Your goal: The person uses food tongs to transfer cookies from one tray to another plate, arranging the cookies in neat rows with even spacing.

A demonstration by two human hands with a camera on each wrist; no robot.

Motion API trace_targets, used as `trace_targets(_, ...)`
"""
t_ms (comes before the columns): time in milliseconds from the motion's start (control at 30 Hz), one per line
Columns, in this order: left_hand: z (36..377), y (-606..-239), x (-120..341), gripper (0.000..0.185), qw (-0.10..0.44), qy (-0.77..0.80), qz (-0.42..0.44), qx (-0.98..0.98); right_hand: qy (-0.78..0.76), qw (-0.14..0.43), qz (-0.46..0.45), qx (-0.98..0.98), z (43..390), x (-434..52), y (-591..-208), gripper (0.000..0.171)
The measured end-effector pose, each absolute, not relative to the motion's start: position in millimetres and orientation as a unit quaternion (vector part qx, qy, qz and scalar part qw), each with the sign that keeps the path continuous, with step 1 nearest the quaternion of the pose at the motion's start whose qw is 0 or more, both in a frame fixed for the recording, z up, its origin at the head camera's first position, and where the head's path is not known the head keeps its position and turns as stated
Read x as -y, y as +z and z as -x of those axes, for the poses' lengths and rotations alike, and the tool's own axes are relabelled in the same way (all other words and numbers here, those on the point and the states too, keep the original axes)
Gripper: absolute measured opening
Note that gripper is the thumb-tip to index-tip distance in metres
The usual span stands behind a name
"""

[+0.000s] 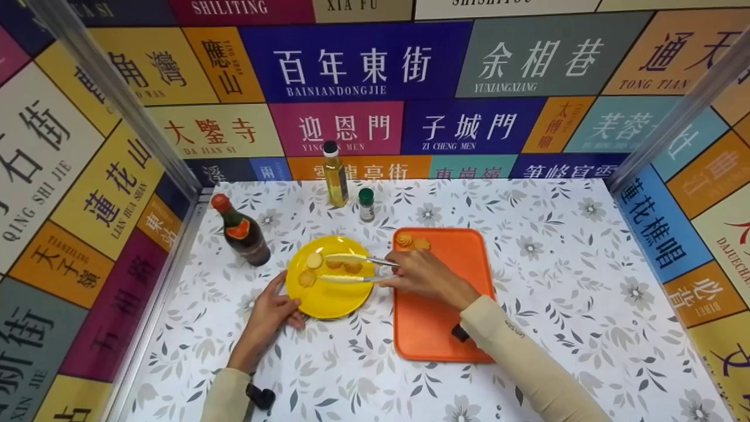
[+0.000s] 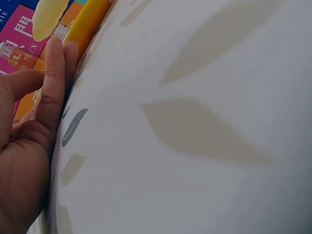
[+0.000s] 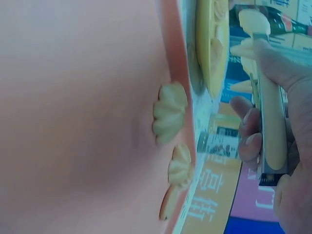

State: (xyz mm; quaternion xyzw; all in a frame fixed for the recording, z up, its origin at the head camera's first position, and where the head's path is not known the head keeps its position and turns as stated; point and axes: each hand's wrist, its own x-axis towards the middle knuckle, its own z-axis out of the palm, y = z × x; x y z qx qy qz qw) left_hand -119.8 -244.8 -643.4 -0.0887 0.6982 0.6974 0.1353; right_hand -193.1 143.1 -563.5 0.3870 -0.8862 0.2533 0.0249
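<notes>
My left hand rests at the left rim of a yellow plate, its fingers extended and touching the edge. Several round, ridged cookies lie on that plate. With my right hand I grip metal tongs with pale tips, reaching leftward over the plate. The tongs' arms stand apart on either side of two cookies; whether they touch them I cannot tell. In the right wrist view the thumb and fingers curl round the tongs' handle.
An orange tray lies right of the plate, with cookies near its far left corner. Behind stand a dark red-capped bottle, an oil bottle and a green-capped jar. Printed walls bound the table.
</notes>
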Motion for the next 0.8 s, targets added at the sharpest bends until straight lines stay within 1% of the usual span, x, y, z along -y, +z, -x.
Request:
trace_targets(233,118.0,-646.1,246.3,0.08,0.124,0.712,0.064,-0.689,0.263,0.048,-0.378,0.886,191.7,-162.5,-561.5,0.045)
trace_targets(467,118.5,-646.5,246.6,0.081,0.124,0.717,0.059,-0.684,0.28,0.037,-0.338,0.898,190.2,-177.6,-558.0,0.047)
trace_targets(600,118.4,-646.5,246.5,0.081,0.125,0.72,0.06,-0.68,0.285,0.042,-0.331,0.898,188.7,-185.0,-558.0,0.049)
trace_targets(800,118.8,-646.9,246.2,0.081,0.126,0.72,0.064,-0.68,0.283,0.06,-0.323,0.901,186.7,-196.1,-559.6,0.047)
